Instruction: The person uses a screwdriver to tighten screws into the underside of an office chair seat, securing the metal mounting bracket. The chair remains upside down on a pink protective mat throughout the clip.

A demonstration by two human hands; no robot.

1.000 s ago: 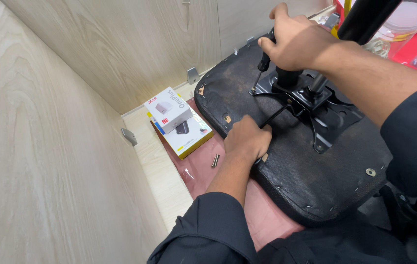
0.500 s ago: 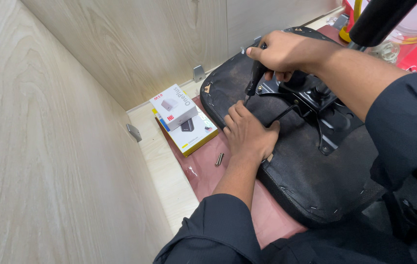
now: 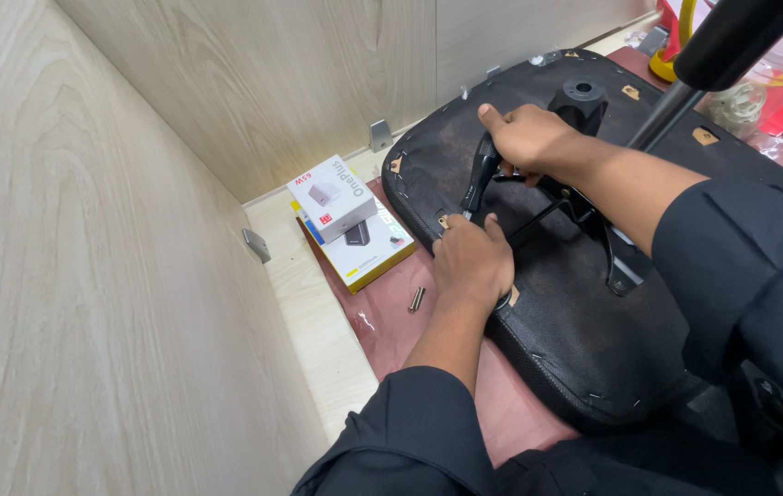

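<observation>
- Both hands work on an upturned black seat (image 3: 584, 340) that lies across the right half of the scene, its underside facing up.
- Left hand (image 3: 472, 260) rests knuckles-up on the near left edge of the seat, fingers curled under; whether they pinch anything I cannot tell.
- Right hand (image 3: 527, 138), farther off, is closed around the top of a black lever (image 3: 481, 176) that hangs down toward the left hand, thumb stretched out to the left.
- Wood panels (image 3: 88, 276) wall in the left and far sides, with small grey brackets (image 3: 256, 244) fixed near the bottom.
- On the pale wooden floor (image 3: 318, 321) by the corner sits a white box (image 3: 332, 197) stacked on a yellow-edged box (image 3: 368, 253), just left of the seat.
- A reddish sheet (image 3: 382, 321) lies under the seat and the boxes.
- On that sheet, just left of the left hand, lies a small metal pin (image 3: 417, 299).
- Right of the lever, a black metal plate (image 3: 594, 220) with thin rods is mounted on the seat underside, partly hidden by the right forearm.
- Beyond it a round black socket (image 3: 581, 92) stands up from the plate.
- A black pole (image 3: 722, 55) slants across the far right corner, above the seat.
- Far right holds red, yellow and clear clutter (image 3: 777, 101), too jumbled to tell apart.
- Both arms wear dark sleeves (image 3: 741, 266).
</observation>
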